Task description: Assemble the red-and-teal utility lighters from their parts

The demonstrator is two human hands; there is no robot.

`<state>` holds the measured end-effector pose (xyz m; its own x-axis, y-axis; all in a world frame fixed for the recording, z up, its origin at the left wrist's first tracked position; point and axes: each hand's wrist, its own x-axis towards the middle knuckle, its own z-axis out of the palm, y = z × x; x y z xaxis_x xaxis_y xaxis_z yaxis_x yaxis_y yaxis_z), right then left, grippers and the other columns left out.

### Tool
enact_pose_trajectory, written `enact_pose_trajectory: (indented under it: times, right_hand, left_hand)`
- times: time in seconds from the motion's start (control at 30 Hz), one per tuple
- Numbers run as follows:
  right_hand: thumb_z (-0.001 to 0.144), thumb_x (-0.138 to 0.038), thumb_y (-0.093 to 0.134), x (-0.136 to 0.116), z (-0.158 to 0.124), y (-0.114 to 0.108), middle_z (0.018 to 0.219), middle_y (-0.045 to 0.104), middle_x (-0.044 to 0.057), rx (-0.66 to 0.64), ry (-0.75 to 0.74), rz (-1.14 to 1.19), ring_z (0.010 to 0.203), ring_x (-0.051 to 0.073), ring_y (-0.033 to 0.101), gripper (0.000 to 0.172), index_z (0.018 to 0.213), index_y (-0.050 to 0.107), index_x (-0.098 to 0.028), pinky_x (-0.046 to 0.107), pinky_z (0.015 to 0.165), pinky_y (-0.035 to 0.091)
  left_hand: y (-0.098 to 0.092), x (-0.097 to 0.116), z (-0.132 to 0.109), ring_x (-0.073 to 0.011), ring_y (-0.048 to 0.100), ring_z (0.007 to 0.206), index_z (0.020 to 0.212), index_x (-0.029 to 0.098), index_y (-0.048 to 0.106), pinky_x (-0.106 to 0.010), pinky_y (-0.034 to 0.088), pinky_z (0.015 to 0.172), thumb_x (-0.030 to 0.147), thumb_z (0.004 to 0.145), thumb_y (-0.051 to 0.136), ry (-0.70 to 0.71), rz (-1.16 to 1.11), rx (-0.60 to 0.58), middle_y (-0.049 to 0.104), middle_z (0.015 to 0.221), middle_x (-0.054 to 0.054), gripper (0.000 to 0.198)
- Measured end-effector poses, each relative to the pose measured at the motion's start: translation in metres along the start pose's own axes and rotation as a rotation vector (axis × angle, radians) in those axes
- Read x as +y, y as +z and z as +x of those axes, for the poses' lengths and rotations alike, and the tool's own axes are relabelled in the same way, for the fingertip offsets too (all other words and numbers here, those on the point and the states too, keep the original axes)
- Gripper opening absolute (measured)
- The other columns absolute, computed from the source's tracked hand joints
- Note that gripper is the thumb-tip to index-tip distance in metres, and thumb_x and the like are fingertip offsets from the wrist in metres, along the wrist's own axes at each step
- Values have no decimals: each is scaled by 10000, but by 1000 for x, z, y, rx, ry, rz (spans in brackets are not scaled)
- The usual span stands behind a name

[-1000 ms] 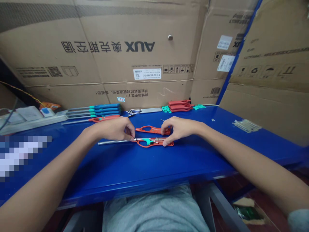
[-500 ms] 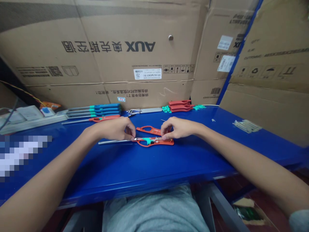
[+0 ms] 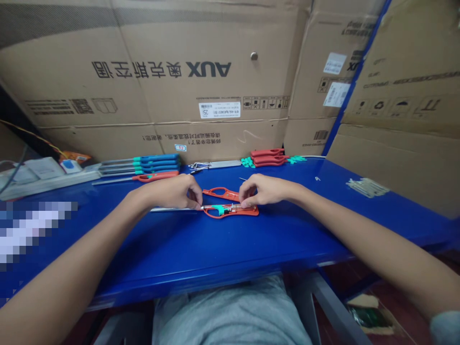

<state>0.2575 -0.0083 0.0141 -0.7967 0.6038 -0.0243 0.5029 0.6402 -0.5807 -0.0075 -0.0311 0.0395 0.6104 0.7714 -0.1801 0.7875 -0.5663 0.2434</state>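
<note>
An opened long-nosed lighter lies on the blue table, its orange-red handle half (image 3: 247,213) showing a green trigger (image 3: 217,209) and small clear parts inside. From the handle's left end runs a thin metal tube (image 3: 170,210). My left hand (image 3: 179,190) is closed, thumb and fingers pinching the tube where it meets the handle. At the handle's right end, my right hand (image 3: 264,188) pinches a clear part (image 3: 237,207), mostly covered by the fingers. Just behind lies the other handle half (image 3: 221,192), its right end hidden by my right hand.
Blue-handled lighters (image 3: 158,163) and a red one (image 3: 154,177) lie at the back left beside a power strip (image 3: 79,175). Behind my hands are metal tubes (image 3: 226,164), green triggers (image 3: 247,162) and red handles (image 3: 268,157). Pale sticks (image 3: 368,187) lie right. Cardboard (image 3: 172,86) stands behind.
The metal tube has shifted very slightly right toward the handle, with my left hand. My right hand stays in the same place.
</note>
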Motion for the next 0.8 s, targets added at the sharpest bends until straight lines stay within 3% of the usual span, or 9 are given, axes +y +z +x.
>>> enact_pose_trajectory:
  times: [0.3, 0.5, 0.6, 0.8]
  right_hand:
    - [803, -284, 643, -4, -4, -2, 784, 706, 44, -6, -32, -107, 692, 137, 611, 178, 865, 720, -136, 238, 626, 446]
    - [841, -224, 575, -2, -4, -2, 804, 715, 49, 138, -90, -226, 721, 141, 611, 163, 811, 714, -144, 250, 651, 435]
    - [812, -172, 594, 2, -2, -3, 846, 717, 54, 172, -73, -297, 750, 146, 615, 120, 828, 711, -150, 255, 674, 441]
    - [800, -148, 611, 6, -1, -3, 916, 707, 80, 108, 30, -353, 812, 164, 620, 155, 911, 719, -144, 259, 704, 457]
  left_hand:
    - [0, 0, -2, -138, 636, 683, 819, 200, 754, -203, 441, 629, 230, 766, 618, -9, 3, 2, 732, 764, 2, 149]
    - [0, -3, -3, -149, 641, 705, 816, 220, 752, -217, 453, 643, 274, 748, 616, 4, 0, 22, 733, 776, 6, 161]
    - [-1, -6, -3, -150, 643, 714, 808, 227, 748, -220, 451, 647, 291, 751, 609, 21, 11, 57, 731, 779, 10, 163]
    - [0, -8, 0, -147, 642, 691, 761, 208, 718, -231, 443, 640, 289, 777, 561, 24, 78, 190, 718, 753, 8, 178]
